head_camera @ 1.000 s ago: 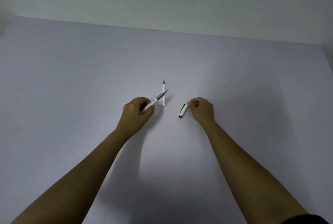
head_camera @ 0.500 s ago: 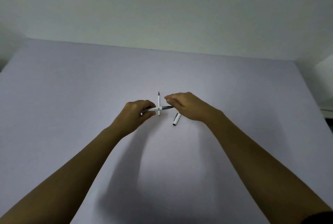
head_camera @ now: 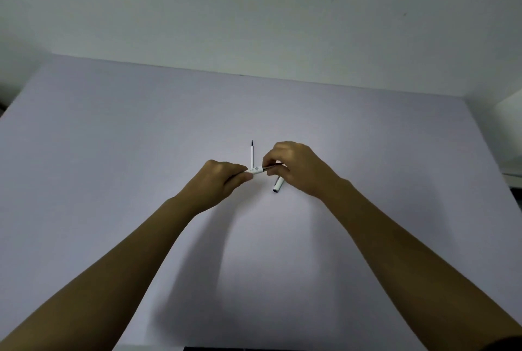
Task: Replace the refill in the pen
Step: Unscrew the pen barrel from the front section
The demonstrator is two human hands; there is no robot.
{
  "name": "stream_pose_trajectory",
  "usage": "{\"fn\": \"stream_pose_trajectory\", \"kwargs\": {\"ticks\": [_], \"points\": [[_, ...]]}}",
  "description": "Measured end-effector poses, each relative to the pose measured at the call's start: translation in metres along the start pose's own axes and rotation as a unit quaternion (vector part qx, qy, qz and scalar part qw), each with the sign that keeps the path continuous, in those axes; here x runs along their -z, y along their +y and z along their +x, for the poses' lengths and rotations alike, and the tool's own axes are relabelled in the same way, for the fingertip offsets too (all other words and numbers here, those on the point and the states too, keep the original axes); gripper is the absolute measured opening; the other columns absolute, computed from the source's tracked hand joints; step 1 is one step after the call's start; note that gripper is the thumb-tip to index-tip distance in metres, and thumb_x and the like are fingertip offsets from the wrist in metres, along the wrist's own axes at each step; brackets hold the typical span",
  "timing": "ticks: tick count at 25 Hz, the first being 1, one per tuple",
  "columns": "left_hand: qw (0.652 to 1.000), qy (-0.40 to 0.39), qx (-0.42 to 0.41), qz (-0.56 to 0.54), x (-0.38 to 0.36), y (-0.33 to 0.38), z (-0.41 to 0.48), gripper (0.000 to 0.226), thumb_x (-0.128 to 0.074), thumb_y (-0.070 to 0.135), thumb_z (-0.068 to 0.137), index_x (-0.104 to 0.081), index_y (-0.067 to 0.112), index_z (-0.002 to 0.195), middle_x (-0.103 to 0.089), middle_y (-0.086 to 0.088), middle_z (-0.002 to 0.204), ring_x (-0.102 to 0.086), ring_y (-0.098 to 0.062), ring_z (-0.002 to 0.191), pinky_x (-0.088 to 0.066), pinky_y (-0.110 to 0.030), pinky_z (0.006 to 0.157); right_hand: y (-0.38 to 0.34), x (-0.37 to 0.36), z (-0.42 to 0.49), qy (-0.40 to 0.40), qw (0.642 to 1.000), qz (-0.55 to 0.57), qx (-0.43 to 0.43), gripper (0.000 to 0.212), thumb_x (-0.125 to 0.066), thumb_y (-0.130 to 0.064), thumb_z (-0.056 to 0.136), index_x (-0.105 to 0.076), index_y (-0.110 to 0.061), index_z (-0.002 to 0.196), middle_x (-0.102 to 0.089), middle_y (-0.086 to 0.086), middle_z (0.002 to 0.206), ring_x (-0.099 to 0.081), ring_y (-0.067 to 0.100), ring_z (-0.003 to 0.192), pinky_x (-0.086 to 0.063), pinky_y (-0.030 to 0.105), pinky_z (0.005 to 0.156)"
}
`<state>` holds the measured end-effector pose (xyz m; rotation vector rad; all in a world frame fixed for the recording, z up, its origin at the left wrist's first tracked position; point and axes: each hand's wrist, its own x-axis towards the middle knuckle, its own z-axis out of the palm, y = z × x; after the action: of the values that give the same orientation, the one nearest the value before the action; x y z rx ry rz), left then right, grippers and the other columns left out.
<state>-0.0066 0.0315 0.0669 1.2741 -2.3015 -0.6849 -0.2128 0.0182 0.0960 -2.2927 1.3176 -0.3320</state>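
Both hands on the pen, spare refill waiting on the worktop [head_camera: 113,170]

Your left hand [head_camera: 219,182] pinches the pen [head_camera: 255,171] barrel level, its axis running left to right; your right hand [head_camera: 293,165] closes on its tip end. The spare refill [head_camera: 252,154] lies just beyond, pointing away, the cap [head_camera: 278,184] beneath your right hand, nearer you.

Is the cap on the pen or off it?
Off. The cap lies on the table by itself, while the left hand and right hand hold the pen above it.
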Motion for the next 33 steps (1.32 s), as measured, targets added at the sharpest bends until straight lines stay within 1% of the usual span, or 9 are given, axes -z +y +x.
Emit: {"fn": "stream_pose_trajectory", "kwargs": {"ticks": [4,7,10,14,18,22,28,31,33], "points": [[0.998,0.032,-0.025,0.047,0.005,0.002,-0.007,0.021,-0.057,0.023,0.09,-0.064,0.004,0.083,-0.053,-0.013,0.056,-0.044,-0.028,0.051,-0.032,-0.029,0.051,0.0,0.007,-0.005,-0.023,0.997,0.06,-0.034,0.024,-0.063,-0.037,0.086,-0.065,-0.027,0.107,-0.066,-0.007,0.098,-0.056,0.006,0.087,-0.044,0.024,0.08],[0.996,0.049,-0.039,0.058,0.012,0.002,-0.009,0.018,-0.06,0.021,0.088,-0.065,0.005,0.087,-0.053,-0.011,0.056,-0.041,-0.023,0.049,-0.033,-0.027,0.05,-0.002,0.003,-0.003,-0.073,0.994,0.018,-0.075,0.032,-0.036,-0.043,0.096,-0.065,-0.035,0.088,-0.07,-0.004,0.086,-0.06,0.018,0.076,-0.048,0.037,0.071],[0.996,0.04,-0.05,0.059,0.016,0.005,-0.01,0.018,-0.059,0.022,0.088,-0.066,0.005,0.088,-0.054,-0.011,0.057,-0.043,-0.023,0.05,-0.034,-0.027,0.05,-0.004,0.001,-0.003,-0.049,0.993,0.081,-0.076,0.019,-0.053,-0.032,0.092,-0.068,-0.02,0.088,-0.067,-0.008,0.084,-0.062,0.01,0.08,-0.05,0.032,0.074],[0.996,0.051,-0.056,0.043,0.019,0.008,-0.01,0.024,-0.055,0.027,0.09,-0.066,0.006,0.09,-0.054,-0.011,0.056,-0.041,-0.021,0.049,-0.031,-0.025,0.05,-0.005,0.003,-0.008,0.006,0.989,0.139,-0.046,0.017,-0.069,-0.035,0.079,-0.059,-0.027,0.09,-0.06,-0.017,0.087,-0.056,-0.008,0.087,-0.043,0.012,0.073],[0.996,0.051,-0.061,0.042,0.02,0.012,-0.011,0.024,-0.055,0.028,0.089,-0.066,0.007,0.088,-0.054,-0.011,0.055,-0.043,-0.023,0.049,-0.031,-0.024,0.05,-0.008,0.003,-0.009,-0.02,0.971,0.197,-0.131,0.033,-0.043,-0.046,0.094,-0.068,-0.027,0.083,-0.069,-0.013,0.073,-0.068,0.017,0.079,-0.053,0.029,0.072],[0.997,0.052,-0.049,0.011,0.02,0.015,-0.01,0.019,-0.057,0.025,0.088,-0.067,0.009,0.088,-0.052,-0.01,0.054,-0.036,-0.016,0.05,-0.029,-0.023,0.051,-0.007,0.007,-0.012,0.019,0.966,0.236,-0.109,0.006,-0.067,-0.027,0.083,-0.068,-0.022,0.081,-0.068,-0.011,0.073,-0.064,0.001,0.068,-0.05,0.016,0.069],[0.999,0.04,-0.027,-0.011,0.016,0.018,-0.016,0.021,-0.056,0.027,0.089,-0.065,0.009,0.084,-0.052,-0.012,0.055,-0.041,-0.024,0.05,-0.033,-0.028,0.051,-0.011,0.006,-0.018,0.026,0.967,0.22,-0.13,0.026,-0.057,-0.042,0.087,-0.07,-0.021,0.082,-0.072,-0.006,0.077,-0.069,0.008,0.074,-0.056,0.03,0.076],[0.999,0.032,-0.03,-0.011,0.017,0.022,-0.015,0.016,-0.057,0.023,0.089,-0.066,0.01,0.085,-0.052,-0.011,0.055,-0.04,-0.022,0.051,-0.03,-0.024,0.05,-0.01,0.006,-0.02,0.03,0.963,0.253,-0.094,0.005,-0.071,-0.019,0.081,-0.067,-0.019,0.084,-0.069,-0.006,0.078,-0.065,0.0,0.071,-0.053,0.016,0.071],[0.999,0.034,-0.022,-0.02,0.019,0.022,-0.014,0.017,-0.056,0.024,0.09,-0.066,0.01,0.085,-0.054,-0.012,0.056,-0.045,-0.025,0.052,-0.034,-0.028,0.052,-0.011,0.007,-0.021,0.052,0.949,0.293,-0.101,0.02,-0.075,-0.023,0.076,-0.064,-0.025,0.093,-0.067,-0.011,0.083,-0.066,-0.002,0.077,-0.052,0.012,0.075]]}}
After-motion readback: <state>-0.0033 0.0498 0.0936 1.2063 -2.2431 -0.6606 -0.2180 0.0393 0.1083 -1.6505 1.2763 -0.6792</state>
